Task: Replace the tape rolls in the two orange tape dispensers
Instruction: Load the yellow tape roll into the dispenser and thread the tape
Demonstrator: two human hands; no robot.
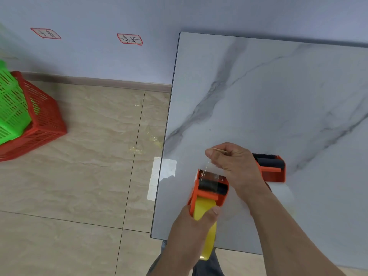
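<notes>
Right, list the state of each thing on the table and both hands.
Near orange dispenser: yellow roll loaded, tape drawn over the blade.
Yellow tape roll: mounted, gripped.
Far orange dispenser: resting on the marble table, untouched.
Left hand: gripping roll and dispenser.
Right hand: pinching tape end.

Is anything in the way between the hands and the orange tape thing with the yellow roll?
No. Both hands are already on it. The left hand grips the yellow tape roll in the near dispenser, and the right hand pinches the tape end above its toothed blade. The second dispenser sits behind, partly hidden.
</notes>
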